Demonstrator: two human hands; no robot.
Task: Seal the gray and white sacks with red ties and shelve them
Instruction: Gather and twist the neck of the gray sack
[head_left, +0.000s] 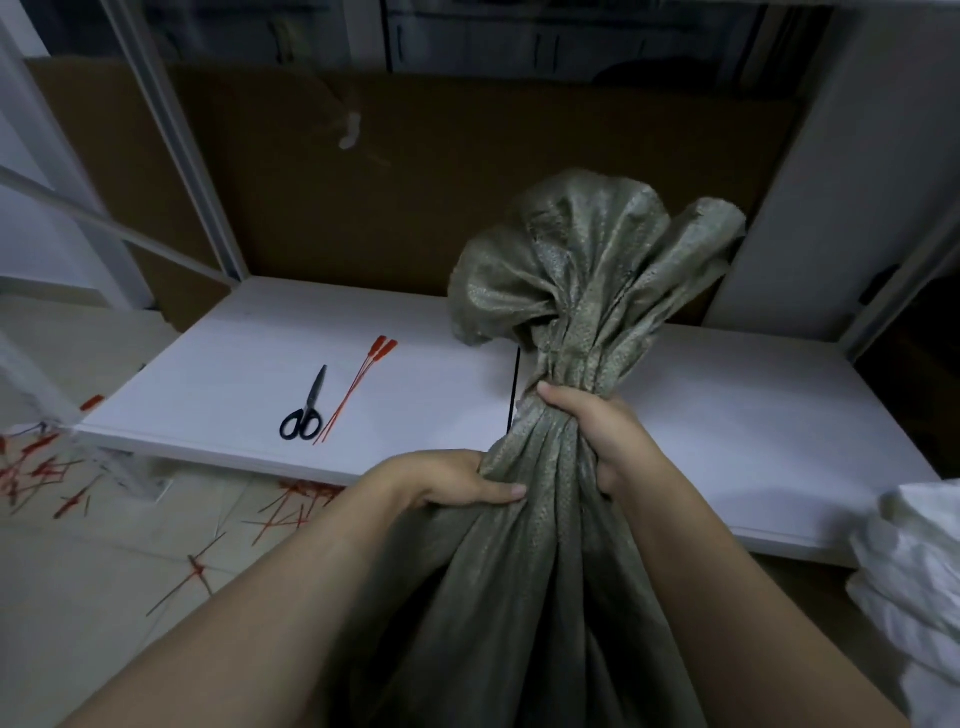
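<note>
A gray woven sack (545, 545) stands in front of me, its top bunched into a neck with the loose mouth (587, 260) flaring above. My right hand (597, 431) is wrapped around the neck. Just below it, my left hand (457, 480) pinches the gathered fabric from the left. Two red ties (358, 387) lie side by side on the white shelf board (753, 441), left of the sack. A white sack (914, 587) shows at the right edge.
Black scissors (306, 408) lie beside the red ties. Several cut red tie pieces (47, 473) litter the tiled floor at left. A white shelf upright (171, 140) rises at back left, and brown cardboard (415, 182) backs the shelf.
</note>
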